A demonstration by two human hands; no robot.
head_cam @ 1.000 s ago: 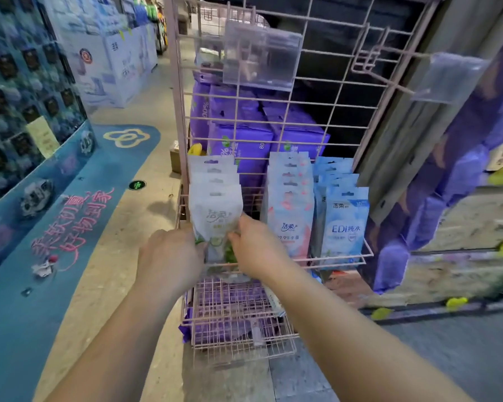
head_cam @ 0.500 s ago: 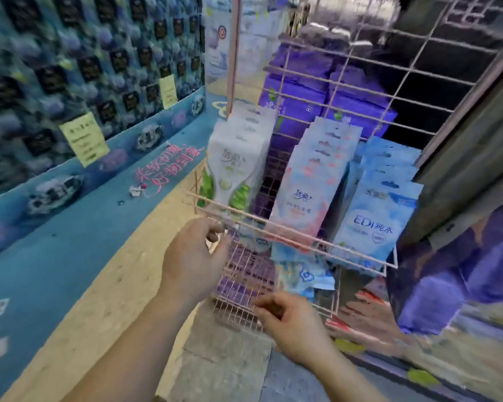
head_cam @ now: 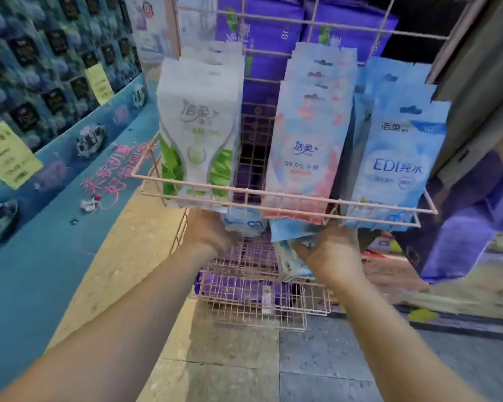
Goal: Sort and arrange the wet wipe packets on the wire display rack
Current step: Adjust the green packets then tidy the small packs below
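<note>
Both hands reach under the pink wire rack (head_cam: pixel 285 197) — right hand (head_cam: pixel 330 256) grips a blue packet (head_cam: pixel 292 264), left hand (head_cam: pixel 208 232) grip unclear — next, lift it up into the blue row.

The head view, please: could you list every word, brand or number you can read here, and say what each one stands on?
"洁柔": brand on the green-and-white packets, the pink packets and the blue packets.
"99.9%": on the pink packets; the characters after it are blurred.
"EDI 纯水": on the blue packets.
Pink floor lettering: too smeared to read.
Yellow notes on the wall: too blurred.
Purple packs behind the rack: unreadable.
</note>
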